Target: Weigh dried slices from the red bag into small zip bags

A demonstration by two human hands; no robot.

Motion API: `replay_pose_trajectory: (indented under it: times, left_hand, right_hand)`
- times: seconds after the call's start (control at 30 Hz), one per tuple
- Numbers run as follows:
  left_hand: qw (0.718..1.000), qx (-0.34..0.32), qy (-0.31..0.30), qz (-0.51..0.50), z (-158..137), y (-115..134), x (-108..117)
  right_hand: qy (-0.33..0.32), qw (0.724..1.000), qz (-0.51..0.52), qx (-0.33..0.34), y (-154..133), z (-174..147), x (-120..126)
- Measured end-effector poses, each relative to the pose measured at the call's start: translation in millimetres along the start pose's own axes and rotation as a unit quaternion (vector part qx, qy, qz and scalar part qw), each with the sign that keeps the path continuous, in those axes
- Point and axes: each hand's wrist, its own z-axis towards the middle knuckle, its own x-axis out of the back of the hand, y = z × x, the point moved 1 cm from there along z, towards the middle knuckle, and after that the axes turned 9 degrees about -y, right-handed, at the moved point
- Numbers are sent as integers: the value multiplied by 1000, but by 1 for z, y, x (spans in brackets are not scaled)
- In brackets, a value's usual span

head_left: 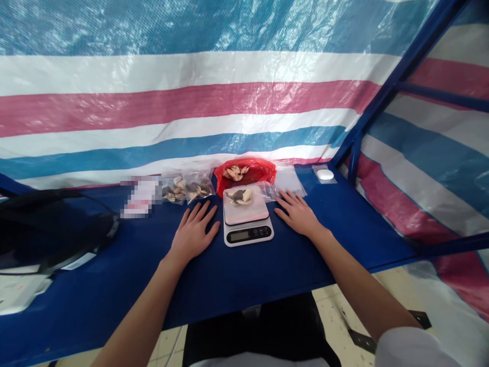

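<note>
A white kitchen scale (249,221) sits on the blue table between my hands. On its platform lies a clear plastic bag (244,197) with a few dark and pale dried pieces inside. My left hand (194,230) rests flat to the left of the scale, fingers spread and holding nothing. To the right, my right hand (297,212) also lies flat with its fingers apart, its fingertips close to the empty end of the clear bag. Behind the scale stands an open red plastic bag (267,171) holding dried pale pieces (236,173). The scale's display is too dim to read.
Filled clear bags (187,188) lie beyond my left hand, near a blurred-out paper (142,196). Flat clear bags (292,178) and a small white oval object (325,175) are at the back right. A black object (49,229) occupies the left. Striped sheeting (191,107) hangs behind.
</note>
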Motion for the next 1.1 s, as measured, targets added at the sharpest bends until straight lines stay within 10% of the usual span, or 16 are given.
replay_pose_trajectory:
  times: [0.53,0.77,1.1]
  left_hand:
    - [1000,6,-8,19,0,1,1]
    - [992,-17,116,-50,1,3,10]
    - [963,-134,175,-153,36,28,34]
  right_hand:
    - [3,1000,3,2,1,1,-2]
    - [74,991,109,6,1,0,7]
    - [147,870,461,-93,-18,18,33]
